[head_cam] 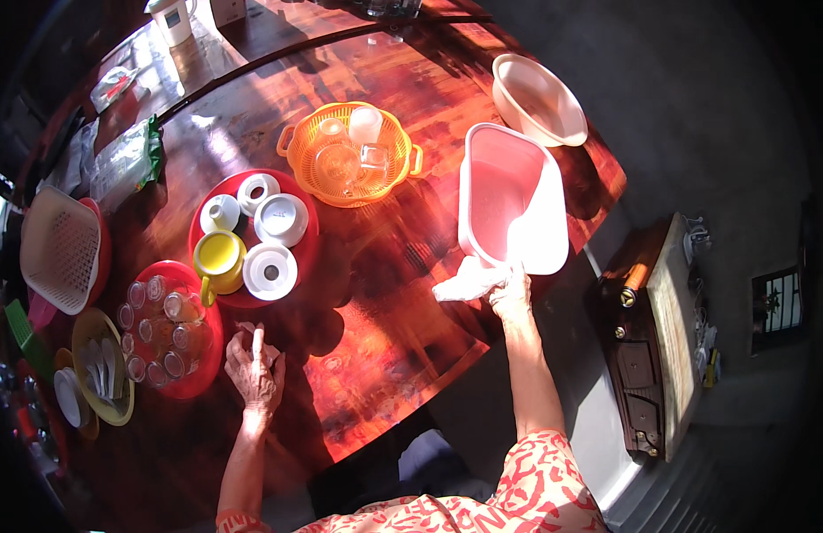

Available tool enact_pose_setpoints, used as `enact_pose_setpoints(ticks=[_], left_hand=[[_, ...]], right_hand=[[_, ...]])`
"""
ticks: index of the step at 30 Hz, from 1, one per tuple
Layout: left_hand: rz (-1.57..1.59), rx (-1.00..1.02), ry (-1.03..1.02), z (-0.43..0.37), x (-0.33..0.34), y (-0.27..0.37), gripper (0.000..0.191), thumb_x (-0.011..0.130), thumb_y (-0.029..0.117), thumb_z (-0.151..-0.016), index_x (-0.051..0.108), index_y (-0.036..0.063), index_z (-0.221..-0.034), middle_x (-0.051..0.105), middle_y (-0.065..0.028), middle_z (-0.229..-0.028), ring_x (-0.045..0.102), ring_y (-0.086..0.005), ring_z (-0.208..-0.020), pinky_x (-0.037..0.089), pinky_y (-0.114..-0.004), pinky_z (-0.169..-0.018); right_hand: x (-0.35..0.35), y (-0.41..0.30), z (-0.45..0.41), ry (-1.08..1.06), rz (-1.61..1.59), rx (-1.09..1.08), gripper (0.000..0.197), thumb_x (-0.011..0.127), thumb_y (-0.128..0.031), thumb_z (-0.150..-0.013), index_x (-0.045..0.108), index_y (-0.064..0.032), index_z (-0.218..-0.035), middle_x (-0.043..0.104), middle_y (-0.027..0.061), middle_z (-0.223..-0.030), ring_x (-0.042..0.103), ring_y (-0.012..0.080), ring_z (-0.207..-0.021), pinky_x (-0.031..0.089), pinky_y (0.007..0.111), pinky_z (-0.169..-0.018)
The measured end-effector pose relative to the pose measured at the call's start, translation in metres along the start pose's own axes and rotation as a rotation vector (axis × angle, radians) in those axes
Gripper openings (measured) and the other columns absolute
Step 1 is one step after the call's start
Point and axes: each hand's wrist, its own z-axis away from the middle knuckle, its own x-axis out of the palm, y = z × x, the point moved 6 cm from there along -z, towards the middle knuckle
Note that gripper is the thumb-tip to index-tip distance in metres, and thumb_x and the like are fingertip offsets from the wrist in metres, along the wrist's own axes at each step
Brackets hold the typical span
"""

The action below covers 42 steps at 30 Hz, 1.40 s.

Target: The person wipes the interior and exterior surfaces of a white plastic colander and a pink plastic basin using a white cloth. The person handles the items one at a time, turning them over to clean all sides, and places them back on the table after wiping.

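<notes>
My right hand (pixel 511 293) grips a white cloth (pixel 470 281) at the near end of a pale rectangular plastic basin (pixel 468 193). Strong sunlight washes out the basin's right wall, so finger contact with the rim is hard to make out. My left hand (pixel 255 373) hovers or rests by the table, fingers loosely bent and apart, with no clear object in it. Just left of it is a red tray (pixel 212 360) of upturned clear glasses (pixel 155 330). Above it, another red tray (pixel 311 246) carries white cups (pixel 281 220), white lid-like pieces (pixel 270 271) and a yellow mug (pixel 220 256).
An orange colander (pixel 295 160) holding glassware stands mid-table (pixel 385 346). A pale oval basin (pixel 571 116) sits at the right edge. Leftward are a white basket (pixel 58 246), a yellow bowl with spoons (pixel 122 410) and plastic packets (pixel 125 160). A wooden cabinet (pixel 641 373) stands beyond the table.
</notes>
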Motion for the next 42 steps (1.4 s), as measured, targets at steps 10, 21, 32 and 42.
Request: enact_pose_setpoints(ticks=[10, 21, 32, 42], left_hand=[[0.370, -0.121, -0.169, 0.010, -0.039, 0.081, 0.060, 0.074, 0.021, -0.073, 0.047, 0.0068, -0.124, 0.038, -0.0235, -0.125, 0.040, -0.0394, -0.117, 0.036, -0.043, -0.098], [1.507, -0.791, -0.897, -0.047, -0.024, 0.278, 0.064, 0.062, 0.040, -0.086, 0.032, 0.0121, -0.136, 0.046, -0.0134, -0.119, 0.053, -0.0200, -0.099, 0.050, -0.032, -0.074], [1.923, -0.915, -0.884, -0.063, -0.014, 0.474, 0.032, 0.054, 0.003, -0.083, 0.048, -0.0015, -0.114, 0.060, -0.0121, -0.099, 0.063, -0.0239, -0.088, 0.056, -0.041, -0.076], [1.969, -0.695, -1.310, -0.137, -0.020, 0.552, 0.033, 0.062, 0.032, -0.088, 0.052, 0.0103, -0.110, 0.061, -0.0019, -0.096, 0.062, -0.0143, -0.084, 0.051, -0.039, -0.071]], right_hand=[[-0.058, -0.048, 0.085, 0.000, 0.469, -0.238, 0.040, 0.049, -0.029, -0.086, 0.052, 0.0011, -0.059, 0.048, 0.0023, -0.052, 0.041, 0.0114, -0.044, 0.031, 0.032, -0.040], [-0.079, -0.156, 0.172, -0.210, 0.849, -0.369, 0.038, 0.048, -0.023, -0.083, 0.045, 0.0063, -0.060, 0.041, 0.0024, -0.050, 0.038, 0.0096, -0.050, 0.032, 0.033, -0.048], [-0.121, -0.251, 0.158, -0.070, 0.804, -0.422, 0.039, 0.059, -0.025, -0.079, 0.058, 0.0141, -0.084, 0.065, 0.0188, -0.072, 0.061, 0.0225, -0.068, 0.045, 0.039, -0.066], [-0.131, -0.447, 0.084, 0.337, 0.977, -0.987, 0.034, 0.049, -0.017, -0.078, 0.048, 0.0130, -0.094, 0.056, 0.0281, -0.085, 0.056, 0.0399, -0.080, 0.042, 0.045, -0.076]])
